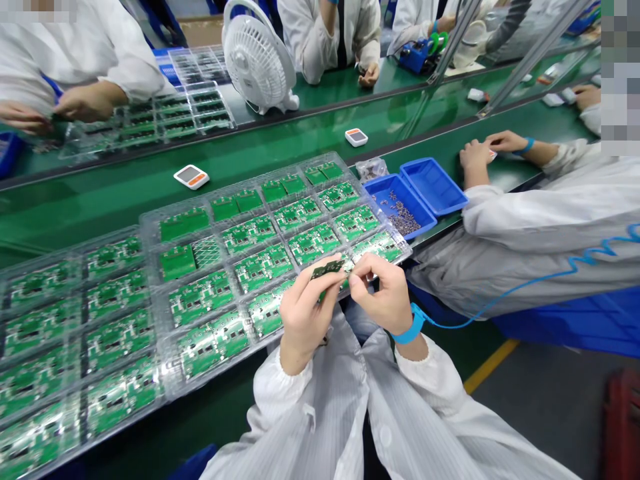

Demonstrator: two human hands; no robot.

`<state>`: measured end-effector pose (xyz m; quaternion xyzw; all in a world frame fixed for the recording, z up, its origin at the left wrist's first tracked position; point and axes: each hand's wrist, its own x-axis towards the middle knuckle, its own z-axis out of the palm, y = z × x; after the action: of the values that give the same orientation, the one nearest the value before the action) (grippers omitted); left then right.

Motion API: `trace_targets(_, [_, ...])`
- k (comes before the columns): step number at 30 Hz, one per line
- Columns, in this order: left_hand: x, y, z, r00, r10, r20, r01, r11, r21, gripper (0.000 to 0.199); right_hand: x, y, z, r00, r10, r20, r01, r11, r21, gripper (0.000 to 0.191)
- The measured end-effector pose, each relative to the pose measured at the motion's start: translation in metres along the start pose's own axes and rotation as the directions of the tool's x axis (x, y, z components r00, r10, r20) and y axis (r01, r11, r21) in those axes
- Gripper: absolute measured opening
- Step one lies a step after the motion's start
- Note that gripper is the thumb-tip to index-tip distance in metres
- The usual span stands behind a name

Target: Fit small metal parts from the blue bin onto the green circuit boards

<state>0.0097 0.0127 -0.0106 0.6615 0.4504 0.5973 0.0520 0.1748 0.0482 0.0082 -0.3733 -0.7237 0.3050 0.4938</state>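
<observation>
My left hand (309, 308) grips a small dark green circuit board (327, 269) above the front right part of a clear plastic tray (161, 313). My right hand (384, 293), with a blue wrist strap (411, 325), is pinched at the board's right end; what its fingertips hold is too small to make out. Rows of green circuit boards (263, 267) lie in the tray's compartments. One compartment at the upper left of this tray holds a board (177, 263) only in its left half. To the right, a blue bin (404, 212) contains many small metal parts.
A second tray (83, 333) of boards adjoins on the left. Beside the bin are a blue lid-like tray (434, 187) and a plastic bag (371, 169). Two white timers (191, 177) lie behind. A white fan (259, 57) and several people are across the bench; another person sits at right.
</observation>
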Motion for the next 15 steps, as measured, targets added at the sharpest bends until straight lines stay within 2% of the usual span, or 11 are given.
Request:
trace_targets(3, [-0.0003, -0.0004, 0.0003, 1.000, 0.008, -0.011, -0.008, 1.000, 0.006, 0.026, 0.0009, -0.0030, 0.0004, 0.991, -0.123, -0.050, 0.114, 0.981, -0.155, 0.024])
trace_targets(6, [-0.0008, -0.0010, 0.0007, 1.000, 0.012, -0.011, -0.011, 0.999, 0.030, 0.021, 0.0013, -0.0061, 0.0001, 0.977, -0.201, -0.076, 0.183, 0.962, -0.203, 0.024])
trace_targets(12, [-0.0013, 0.0007, 0.0022, 1.000, 0.007, 0.008, -0.007, 1.000, 0.004, 0.022, -0.0009, -0.0075, -0.0010, 0.987, -0.137, -0.087, 0.130, 0.988, -0.083, 0.024])
trace_targets(15, [-0.0009, 0.0016, 0.0027, 1.000, -0.002, 0.015, 0.002, 1.000, -0.012, 0.022, -0.0030, -0.0035, -0.0013, 0.996, -0.060, -0.062, 0.063, 0.997, 0.049, 0.023])
